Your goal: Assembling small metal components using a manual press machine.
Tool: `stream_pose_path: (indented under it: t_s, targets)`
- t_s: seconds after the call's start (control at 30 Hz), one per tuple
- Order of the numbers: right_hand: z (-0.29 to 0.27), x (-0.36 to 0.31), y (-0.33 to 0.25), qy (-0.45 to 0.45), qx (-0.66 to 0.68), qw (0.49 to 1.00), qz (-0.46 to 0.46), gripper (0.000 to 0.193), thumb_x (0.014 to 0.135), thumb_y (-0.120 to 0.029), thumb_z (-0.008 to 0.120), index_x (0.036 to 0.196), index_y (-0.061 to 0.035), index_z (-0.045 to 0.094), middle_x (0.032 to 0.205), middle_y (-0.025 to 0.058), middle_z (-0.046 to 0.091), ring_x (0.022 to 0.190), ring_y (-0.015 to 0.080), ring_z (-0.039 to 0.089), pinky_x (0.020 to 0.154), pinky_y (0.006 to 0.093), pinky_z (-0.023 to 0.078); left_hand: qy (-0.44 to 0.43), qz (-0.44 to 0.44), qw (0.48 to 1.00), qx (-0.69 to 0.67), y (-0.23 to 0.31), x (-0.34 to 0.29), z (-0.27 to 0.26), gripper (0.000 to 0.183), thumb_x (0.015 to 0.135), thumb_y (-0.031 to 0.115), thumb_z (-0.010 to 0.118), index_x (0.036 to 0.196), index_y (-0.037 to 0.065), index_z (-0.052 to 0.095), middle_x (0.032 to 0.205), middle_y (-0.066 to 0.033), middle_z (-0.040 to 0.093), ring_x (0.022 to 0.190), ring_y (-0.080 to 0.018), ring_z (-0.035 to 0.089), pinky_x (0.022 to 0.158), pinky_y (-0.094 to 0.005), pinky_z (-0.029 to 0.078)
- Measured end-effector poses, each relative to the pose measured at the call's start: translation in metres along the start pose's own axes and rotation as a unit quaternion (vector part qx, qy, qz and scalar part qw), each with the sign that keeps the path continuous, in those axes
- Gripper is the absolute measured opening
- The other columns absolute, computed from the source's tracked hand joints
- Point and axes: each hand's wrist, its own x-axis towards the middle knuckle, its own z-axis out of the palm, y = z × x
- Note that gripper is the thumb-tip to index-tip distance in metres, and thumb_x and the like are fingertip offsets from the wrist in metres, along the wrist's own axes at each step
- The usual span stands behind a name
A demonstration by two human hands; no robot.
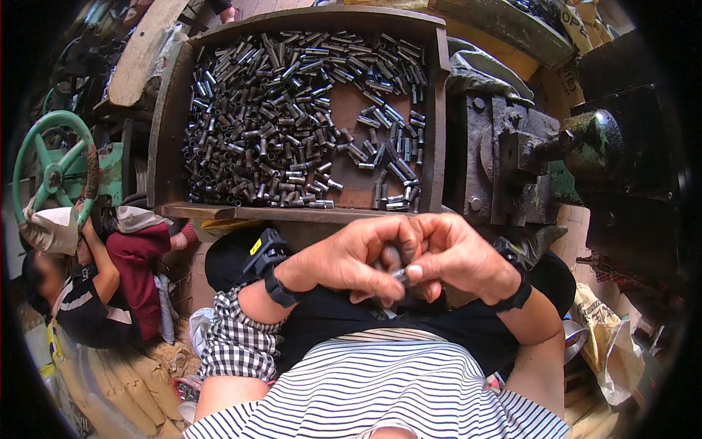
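My left hand (340,256) and my right hand (462,256) meet in front of my body, just past the near wall of a wooden tray (285,214). Between their curled fingers is a small shiny metal piece (398,275), pinched near both thumbs. Most of it is hidden by the fingers, and some fingers are blurred. Beyond them, the tray holds a heap of short metal tubes (256,132), dark and silvery. A looser group of these tubes (395,164) lies along the tray's right side.
A greasy dark machine with a vise-like block (504,157) stands right of the tray. To the left is a green handwheel (53,174); below it another person (95,293) sits low. A torn paper sack (607,344) lies at the right.
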Motion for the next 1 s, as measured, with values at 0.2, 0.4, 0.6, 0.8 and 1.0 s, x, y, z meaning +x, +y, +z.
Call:
stream_pose_path:
  t_s: [0.2,0.4,0.6,0.8,1.0]
  targets:
    - [0.004,0.013,-0.012,0.052,-0.130,0.990,-0.013,0.020,0.080,-0.006,0.069,0.091,0.0003,0.054,0.083,0.0109,0.064,0.057,0.0109,0.062,0.049,0.0210,0.050,0.019,0.135,0.960,0.246,-0.009,-0.003,-0.027,0.050,0.088,0.009,0.059,0.133,0.001,0.040,0.095,-0.0064,0.063,0.060,-0.0041,0.056,0.050,-0.0153,0.043]
    - [-0.017,0.055,-0.029,0.311,-0.725,0.542,-0.289,0.011,0.072,-0.008,0.064,0.081,-0.0017,0.063,0.078,0.0110,0.061,0.074,0.0278,0.061,0.066,0.0413,0.047,0.316,0.065,0.945,0.042,0.026,-0.021,-0.056,0.032,0.082,0.004,0.051,0.113,0.001,0.046,0.085,-0.0093,0.061,0.061,-0.0103,0.060,0.043,-0.0161,0.044]
    - [-0.026,0.080,-0.014,0.268,-0.917,0.263,-0.136,0.008,0.068,-0.009,0.060,0.072,-0.0058,0.067,0.077,0.0101,0.061,0.081,0.0239,0.057,0.086,0.0418,0.035,0.322,0.202,0.674,0.633,0.020,0.003,-0.072,0.022,0.072,0.002,0.059,0.094,0.000,0.055,0.081,-0.0151,0.058,0.062,-0.0241,0.061,0.053,-0.0333,0.047]
    - [-0.031,0.072,-0.016,0.269,-0.883,0.322,-0.210,0.007,0.067,-0.008,0.061,0.073,-0.0061,0.062,0.078,0.0091,0.061,0.080,0.0231,0.059,0.084,0.0394,0.038,0.251,0.096,0.551,0.790,0.005,0.036,-0.075,0.019,0.074,0.004,0.062,0.091,0.003,0.054,0.076,-0.0158,0.057,0.067,-0.0329,0.062,0.057,-0.0403,0.051]
    - [-0.037,0.062,-0.012,0.256,-0.839,0.387,-0.284,0.008,0.069,-0.008,0.063,0.074,-0.0054,0.057,0.076,0.0088,0.058,0.077,0.0241,0.060,0.063,0.0345,0.049,0.217,0.079,0.501,0.834,0.009,0.047,-0.074,0.014,0.074,-0.001,0.058,0.087,0.003,0.053,0.077,-0.0143,0.058,0.067,-0.0318,0.064,0.056,-0.0369,0.053]
